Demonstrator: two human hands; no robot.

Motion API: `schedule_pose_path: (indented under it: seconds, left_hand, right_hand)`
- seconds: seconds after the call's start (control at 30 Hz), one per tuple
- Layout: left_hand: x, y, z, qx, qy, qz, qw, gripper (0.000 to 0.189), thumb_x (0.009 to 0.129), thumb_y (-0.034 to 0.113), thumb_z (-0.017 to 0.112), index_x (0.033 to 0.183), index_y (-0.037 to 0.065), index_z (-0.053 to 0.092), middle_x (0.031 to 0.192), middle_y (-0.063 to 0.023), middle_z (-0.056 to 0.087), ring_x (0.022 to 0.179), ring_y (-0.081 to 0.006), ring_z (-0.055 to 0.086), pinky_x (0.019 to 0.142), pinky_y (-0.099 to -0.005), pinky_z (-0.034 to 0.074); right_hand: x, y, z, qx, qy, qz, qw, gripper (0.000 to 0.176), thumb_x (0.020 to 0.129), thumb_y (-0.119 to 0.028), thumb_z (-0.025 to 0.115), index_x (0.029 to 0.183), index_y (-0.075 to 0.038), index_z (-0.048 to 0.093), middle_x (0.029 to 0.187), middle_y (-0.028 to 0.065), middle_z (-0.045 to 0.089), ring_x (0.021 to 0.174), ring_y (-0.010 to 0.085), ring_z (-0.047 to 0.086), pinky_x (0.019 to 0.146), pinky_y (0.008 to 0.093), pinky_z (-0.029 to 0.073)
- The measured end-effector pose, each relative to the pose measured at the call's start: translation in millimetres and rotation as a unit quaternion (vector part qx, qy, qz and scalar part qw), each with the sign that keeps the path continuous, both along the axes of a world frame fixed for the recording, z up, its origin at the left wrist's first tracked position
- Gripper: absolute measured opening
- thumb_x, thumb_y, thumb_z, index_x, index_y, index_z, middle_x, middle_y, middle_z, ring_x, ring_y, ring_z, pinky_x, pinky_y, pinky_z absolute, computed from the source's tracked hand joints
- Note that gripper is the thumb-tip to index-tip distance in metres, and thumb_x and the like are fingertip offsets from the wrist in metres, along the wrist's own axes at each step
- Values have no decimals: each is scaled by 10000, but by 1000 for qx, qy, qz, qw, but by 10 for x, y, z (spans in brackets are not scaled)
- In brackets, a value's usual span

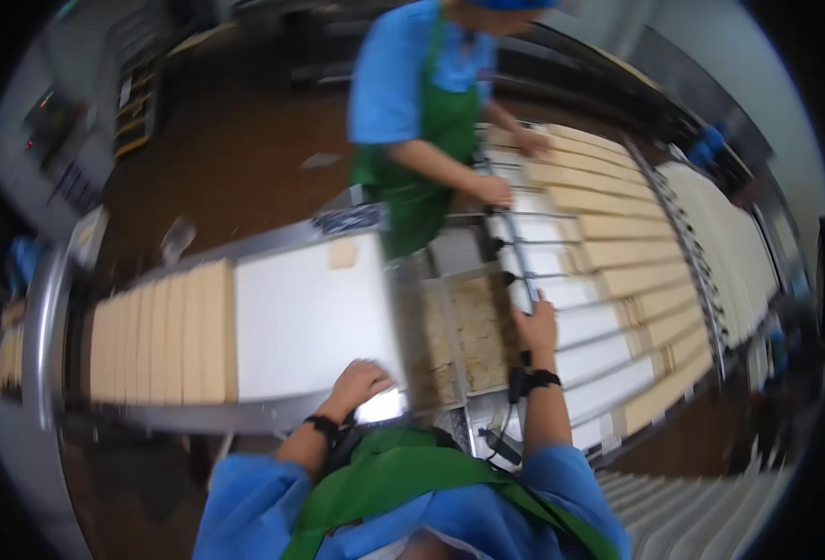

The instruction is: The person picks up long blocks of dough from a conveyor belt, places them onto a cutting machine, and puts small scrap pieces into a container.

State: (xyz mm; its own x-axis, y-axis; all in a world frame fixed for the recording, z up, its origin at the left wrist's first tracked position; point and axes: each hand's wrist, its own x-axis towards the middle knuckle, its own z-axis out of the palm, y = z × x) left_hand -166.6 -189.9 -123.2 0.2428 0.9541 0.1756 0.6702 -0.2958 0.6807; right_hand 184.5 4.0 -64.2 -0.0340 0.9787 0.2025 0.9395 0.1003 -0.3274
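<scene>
My left hand [358,385] lies loosely bent over the near right corner of a white belt [310,317], with nothing visible in it. Its fingertips are slightly blurred. My right hand [536,329] is at the left edge of a slatted conveyor [571,338], fingers closed around the near end of a thin bluish bar [521,250]. A co-worker's hand [494,191] is at the bar's far end. Long beige dough strips [622,227] lie in rows across the slatted conveyor. On the white belt sits a small beige piece [343,253].
Upright beige slabs [165,331] stand in a row on the belt's left part, beside a metal roller [46,336]. Between the two conveyors is a bin [468,327] of beige pieces. A co-worker in a green apron [417,191] stands across from me.
</scene>
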Motion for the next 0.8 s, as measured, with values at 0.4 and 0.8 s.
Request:
schedule_pose_path:
  seconds: [0.4, 0.8]
  left_hand:
    - [-1268, -908, -46, 108, 27, 594, 797, 383, 778, 150, 654, 1120, 33, 530, 1095, -203, 538, 1036, -385, 493, 951, -460, 367]
    - [-1858, -1339, 19, -209, 120, 643, 727, 876, 757, 472, 663, 1417, 60, 259, 1321, -266, 340, 956, -439, 528, 816, -449, 473]
  right_hand:
    - [-742, 90, 32, 85, -45, 36, 995, 439, 783, -328, 624, 1134, -65, 607, 1105, 192, 578, 1074, 339, 517, 912, 463, 405]
    - [-4194, -378, -577, -101, -95, 377, 916, 724, 771, -424, 625, 1335, -27, 402, 1360, 212, 381, 1271, 362, 325, 1024, 499, 284]
